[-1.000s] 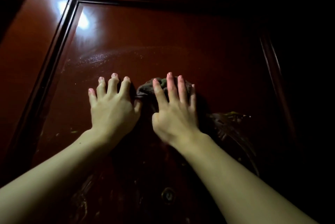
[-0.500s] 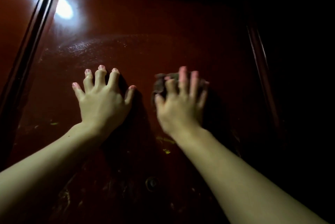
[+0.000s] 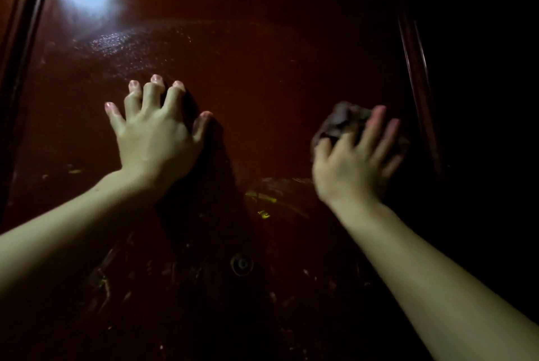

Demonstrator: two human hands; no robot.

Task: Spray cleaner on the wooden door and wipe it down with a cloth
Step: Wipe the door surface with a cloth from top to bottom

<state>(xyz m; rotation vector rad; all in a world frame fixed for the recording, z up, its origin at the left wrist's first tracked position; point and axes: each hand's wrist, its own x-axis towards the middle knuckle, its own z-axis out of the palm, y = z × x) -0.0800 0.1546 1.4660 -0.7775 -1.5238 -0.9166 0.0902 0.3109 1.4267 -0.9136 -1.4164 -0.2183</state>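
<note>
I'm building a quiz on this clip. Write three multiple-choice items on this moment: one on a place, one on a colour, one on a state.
1. Where is the cloth?
A. under the right hand
B. under the left hand
C. on the floor

2. What colour is the door?
A. white
B. reddish-brown
C. green

3. How is the left hand?
A. fisted
B. gripping a bottle
C. spread flat on the door

Key:
1 A, the cloth bunches beneath the right fingers.
2 B, the lit panel shows it.
3 C, the fingers are splayed and nothing is held.
</note>
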